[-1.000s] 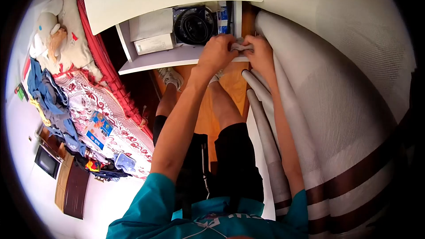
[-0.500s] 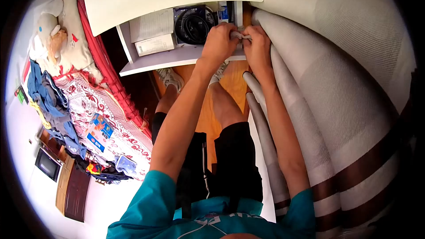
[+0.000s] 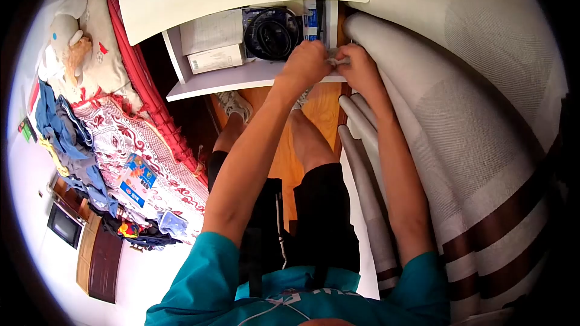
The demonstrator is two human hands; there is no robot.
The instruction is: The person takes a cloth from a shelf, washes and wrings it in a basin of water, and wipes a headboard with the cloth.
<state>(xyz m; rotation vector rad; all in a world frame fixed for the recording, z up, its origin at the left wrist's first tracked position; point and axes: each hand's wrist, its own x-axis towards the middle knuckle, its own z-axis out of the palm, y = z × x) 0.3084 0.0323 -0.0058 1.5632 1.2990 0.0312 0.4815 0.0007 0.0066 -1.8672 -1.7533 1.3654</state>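
1. Taking 12 o'clock as straight ahead of the person, a small, pale grey, twisted strip [image 3: 335,60] sits between 12 and 1 o'clock, above the front edge of the open white drawer with a lilac interior [image 3: 254,86], near its 3 o'clock end.
2. The left hand [image 3: 305,67] closes on the strip's 9 o'clock end, its fingertips partly hidden; the right hand [image 3: 360,71] pinches the 3 o'clock end between thumb and fingers.
3. I'd judge it light, soft and bendable, hardly fragile; its exact material is too small to tell.
4. Fingertip pinches at both ends suit it; one alone would probably let the other end droop.
5. Clearance looks tight: the black coiled cord or belt [image 3: 254,36] lies towards 10 o'clock, the grey fabric curtain [image 3: 423,72] towards 3.
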